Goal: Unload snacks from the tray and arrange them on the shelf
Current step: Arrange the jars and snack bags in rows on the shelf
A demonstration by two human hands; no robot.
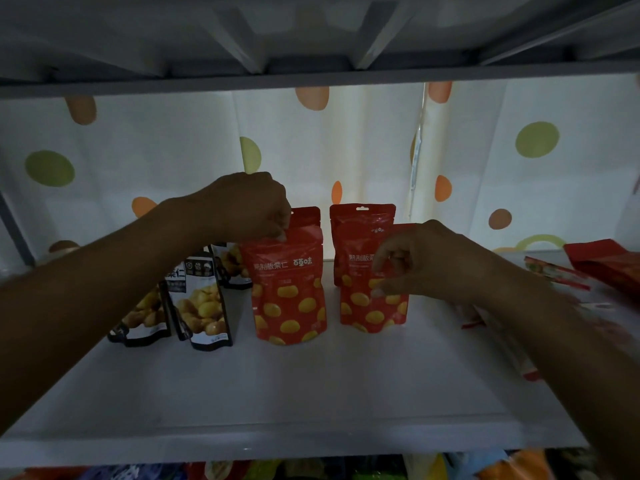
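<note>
On the white shelf (311,386) stand red chestnut pouches in two short rows. My left hand (249,206) pinches the top edge of the front left red pouch (289,296), which stands upright. My right hand (419,261) grips the upper right part of the front right red pouch (370,306), fingers curled over its face. Behind each stands another red pouch: a back left red pouch (306,216) and a back right red pouch (360,226). The tray is out of view.
Black-and-white chestnut pouches (199,303) stand in a group at the left, under my left forearm. Red packets (602,265) lie flat at the shelf's right end. A dotted curtain (346,143) hangs behind. The upper shelf's underside (311,36) is close overhead. More snacks (311,469) show below.
</note>
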